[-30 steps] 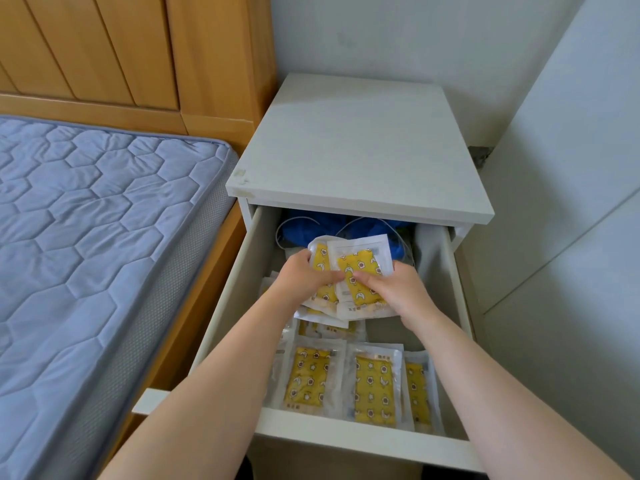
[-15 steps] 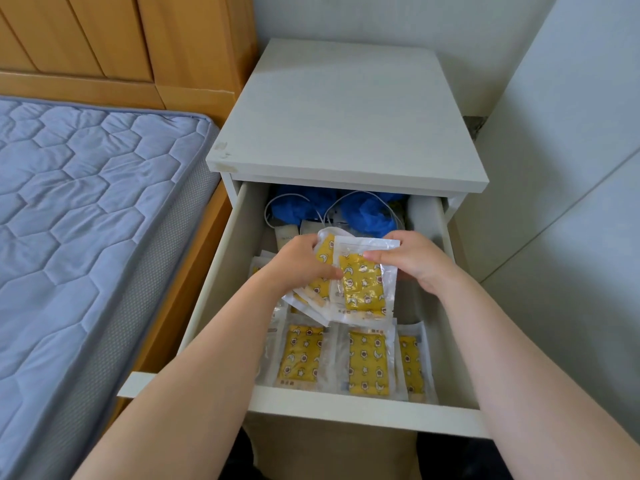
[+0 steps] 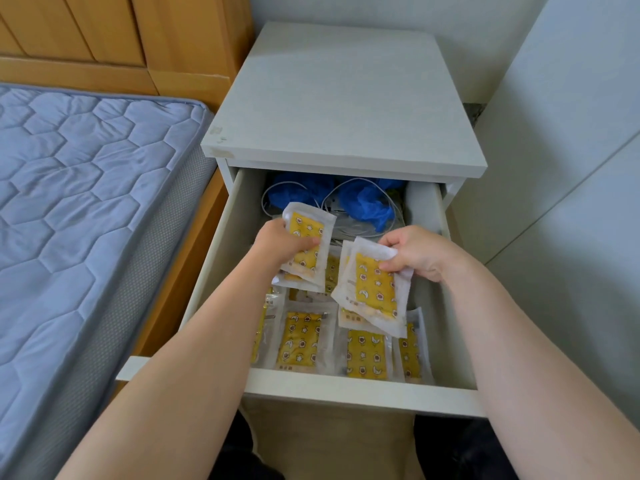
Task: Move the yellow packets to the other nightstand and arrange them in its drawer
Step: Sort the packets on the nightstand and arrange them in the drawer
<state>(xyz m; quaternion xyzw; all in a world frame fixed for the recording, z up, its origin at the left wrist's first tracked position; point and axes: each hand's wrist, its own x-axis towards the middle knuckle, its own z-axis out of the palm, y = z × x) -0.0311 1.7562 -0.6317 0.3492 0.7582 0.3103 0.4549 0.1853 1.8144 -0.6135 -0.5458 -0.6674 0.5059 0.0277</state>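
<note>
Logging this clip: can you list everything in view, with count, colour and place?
nightstand: one, white, beside the bed
drawer: one, white, pulled open
loose packets: four show in the front row and more are partly hidden behind, yellow in clear wrap, flat in the drawer
left stack: several, exact count unclear, yellow, held over the drawer's middle
right stack: at least two, yellow, held over the drawer's right side
crumpled material: blue, back of the drawer
cable: white, looped at the back
mattress: one, blue-grey quilted, left
headboard: wooden, top left
left hand: grips the left stack
right hand: pinches the right stack
</note>
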